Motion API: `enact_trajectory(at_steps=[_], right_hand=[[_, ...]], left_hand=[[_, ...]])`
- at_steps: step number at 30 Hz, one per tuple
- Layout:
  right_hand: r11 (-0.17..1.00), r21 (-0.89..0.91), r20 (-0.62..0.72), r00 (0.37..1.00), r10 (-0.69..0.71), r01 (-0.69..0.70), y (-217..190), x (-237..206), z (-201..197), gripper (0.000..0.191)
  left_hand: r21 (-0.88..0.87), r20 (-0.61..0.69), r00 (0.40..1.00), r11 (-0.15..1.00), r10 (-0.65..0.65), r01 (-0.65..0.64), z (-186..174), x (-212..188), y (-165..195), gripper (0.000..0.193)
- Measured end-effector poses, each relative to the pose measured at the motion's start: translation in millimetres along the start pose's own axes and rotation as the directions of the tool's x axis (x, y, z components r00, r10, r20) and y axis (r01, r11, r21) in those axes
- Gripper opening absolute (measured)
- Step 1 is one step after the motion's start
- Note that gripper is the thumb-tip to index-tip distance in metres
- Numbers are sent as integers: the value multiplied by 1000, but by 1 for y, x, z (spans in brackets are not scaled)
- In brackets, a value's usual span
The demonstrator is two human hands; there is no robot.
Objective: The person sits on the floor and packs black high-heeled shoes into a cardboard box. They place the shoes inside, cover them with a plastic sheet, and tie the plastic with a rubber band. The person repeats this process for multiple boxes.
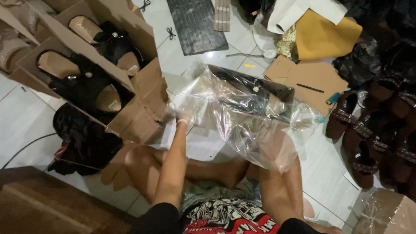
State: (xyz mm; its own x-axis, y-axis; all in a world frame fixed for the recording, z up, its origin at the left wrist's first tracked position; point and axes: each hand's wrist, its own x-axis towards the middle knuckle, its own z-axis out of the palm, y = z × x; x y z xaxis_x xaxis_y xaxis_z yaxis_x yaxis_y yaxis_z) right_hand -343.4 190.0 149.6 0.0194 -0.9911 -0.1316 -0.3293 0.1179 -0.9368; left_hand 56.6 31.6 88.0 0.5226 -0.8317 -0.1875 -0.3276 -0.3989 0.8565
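Note:
A large clear plastic bag [245, 106] is held up over my lap with a black sandal [255, 84] inside it. My left hand [183, 114] pinches the bag's left edge, close to the cardboard boxes. My right hand [271, 149] grips the bag's lower right part and is blurred behind the crinkled plastic. My bare legs are folded on the white tiled floor below the bag.
Open cardboard boxes [136, 87] holding black sandals [82, 82] stand at the left. Several brown sandals [381, 133] lie at the right. Behind the bag lies a cardboard sheet [309, 75] with a pen and a lighter. A black mat [196, 19] lies at the top, and a black bag [80, 141] at the left.

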Motion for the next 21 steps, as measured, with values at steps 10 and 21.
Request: enact_trajectory(at_steps=[10, 21], right_hand=[[1000, -10, -45, 999, 19, -20, 4, -4, 1, 57], [1000, -20, -62, 998, 12, -13, -3, 16, 22, 65]], left_hand=[[-65, -22, 981, 979, -195, 193, 16, 28, 1, 36], [-127, 5, 993, 985, -118, 117, 21, 17, -33, 54]])
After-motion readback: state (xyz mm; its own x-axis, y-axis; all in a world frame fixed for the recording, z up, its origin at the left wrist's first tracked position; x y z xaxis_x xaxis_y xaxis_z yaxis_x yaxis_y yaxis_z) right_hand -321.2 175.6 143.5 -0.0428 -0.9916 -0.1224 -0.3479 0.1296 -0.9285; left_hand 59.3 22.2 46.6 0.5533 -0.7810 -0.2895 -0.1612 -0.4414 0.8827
